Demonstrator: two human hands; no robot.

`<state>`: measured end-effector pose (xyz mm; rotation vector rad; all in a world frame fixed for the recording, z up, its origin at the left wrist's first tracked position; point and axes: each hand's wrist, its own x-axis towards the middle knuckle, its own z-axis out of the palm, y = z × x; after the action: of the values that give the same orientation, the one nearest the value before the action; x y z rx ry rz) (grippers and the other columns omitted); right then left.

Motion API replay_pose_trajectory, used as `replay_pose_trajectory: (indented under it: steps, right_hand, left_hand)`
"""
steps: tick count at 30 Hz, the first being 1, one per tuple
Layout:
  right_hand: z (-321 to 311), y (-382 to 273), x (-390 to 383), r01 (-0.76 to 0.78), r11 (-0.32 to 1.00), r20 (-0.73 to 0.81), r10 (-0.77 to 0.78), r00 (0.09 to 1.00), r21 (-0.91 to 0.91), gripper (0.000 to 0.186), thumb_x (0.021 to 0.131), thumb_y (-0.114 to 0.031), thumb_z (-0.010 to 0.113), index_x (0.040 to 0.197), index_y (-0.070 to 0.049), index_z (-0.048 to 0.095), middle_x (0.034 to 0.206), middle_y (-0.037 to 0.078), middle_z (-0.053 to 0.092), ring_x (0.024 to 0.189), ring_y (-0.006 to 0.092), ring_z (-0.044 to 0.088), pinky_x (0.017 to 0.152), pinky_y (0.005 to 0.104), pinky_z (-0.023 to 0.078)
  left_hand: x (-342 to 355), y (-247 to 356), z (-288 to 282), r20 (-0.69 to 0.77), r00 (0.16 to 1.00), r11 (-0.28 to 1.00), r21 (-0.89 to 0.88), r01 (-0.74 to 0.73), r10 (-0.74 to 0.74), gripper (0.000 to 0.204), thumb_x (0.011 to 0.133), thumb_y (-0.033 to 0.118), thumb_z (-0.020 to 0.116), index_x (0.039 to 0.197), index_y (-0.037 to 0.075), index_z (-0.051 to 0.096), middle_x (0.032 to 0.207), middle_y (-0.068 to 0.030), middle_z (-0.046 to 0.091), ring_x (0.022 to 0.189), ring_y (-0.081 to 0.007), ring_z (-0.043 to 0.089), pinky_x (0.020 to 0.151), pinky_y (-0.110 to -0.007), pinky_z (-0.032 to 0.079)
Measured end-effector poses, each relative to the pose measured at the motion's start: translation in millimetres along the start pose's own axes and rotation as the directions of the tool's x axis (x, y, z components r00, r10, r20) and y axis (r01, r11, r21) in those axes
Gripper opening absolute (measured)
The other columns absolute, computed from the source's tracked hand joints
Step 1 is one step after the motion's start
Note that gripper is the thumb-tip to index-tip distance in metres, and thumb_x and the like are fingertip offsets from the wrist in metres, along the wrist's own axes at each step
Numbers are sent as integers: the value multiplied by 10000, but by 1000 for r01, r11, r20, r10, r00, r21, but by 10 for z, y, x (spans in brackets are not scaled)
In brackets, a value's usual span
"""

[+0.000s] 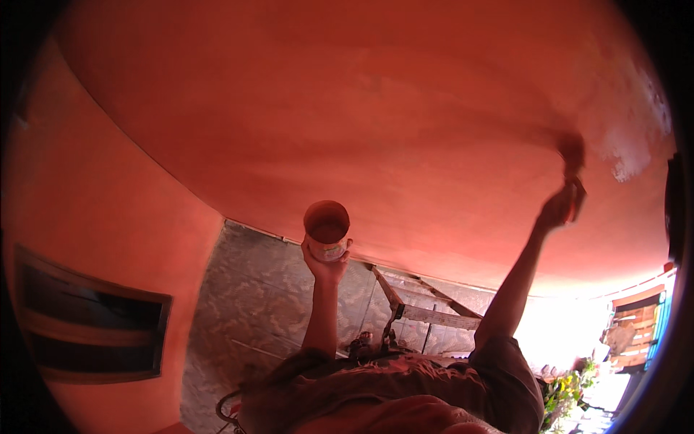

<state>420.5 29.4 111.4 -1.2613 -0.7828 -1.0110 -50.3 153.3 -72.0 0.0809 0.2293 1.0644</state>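
My left hand (327,268) is wrapped round the lower part of an open cylindrical can (327,233), held upright with its mouth facing me. The inside of the can is reddish and dark; how full it is I cannot tell. Out to the right, my right hand (561,208) is raised and closed round the handle of a paintbrush (571,153), slightly smeared by motion. Its dark bristle end is against or very near the orange-red wall (361,108). To the right of the brush, a pale patch (630,155) shows on that wall.
A wooden frame (434,315), perhaps a ladder or trestle, stands below between my arms. Patterned tiles (260,289) cover the floor. The left wall holds a dark-framed window (94,315). Green plants (567,396) and wooden boards (636,327) appear in bright light at lower right.
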Motion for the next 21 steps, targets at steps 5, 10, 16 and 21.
replay_pose_trajectory:
  steps: [5,10,16,21]
  right_hand:
    - [47,135,-95,-34,983,-32,41,999,181,177,1002,-28,536,1071,97,641,1306,200,633,1175,277,627,1014,395,501]
    - [1394,-2154,-841,19,915,152,-88,984,404,259,969,19,562,1207,76,647,1309,225,629,1189,301,628,996,366,497]
    - [2686,-3585,-1741,78,846,477,-371,797,527,763,733,32,629,1466,-115,477,1448,141,538,957,298,700,657,380,557]
    - [2929,-3614,-1466,-2,769,507,-420,753,639,763,771,-75,670,1490,-146,425,1416,157,543,788,298,704,628,442,559]
  left_hand:
    - [110,-135,-22,40,999,999,-45,14,-12,543,904,575,500,1262,171,556,1115,-88,626,866,-340,623,454,-313,456]
    - [-108,36,-181,16,996,995,-42,-87,88,556,898,583,505,1258,163,557,1123,-86,627,876,-336,626,455,-311,456]
    - [-435,293,-274,-56,982,979,-81,-187,182,578,898,593,492,1258,146,554,1110,-76,617,869,-324,616,455,-312,450]
    - [-606,470,-261,-38,968,966,-54,-251,250,638,877,605,513,1304,131,528,1126,-92,600,883,-312,593,463,-282,463]
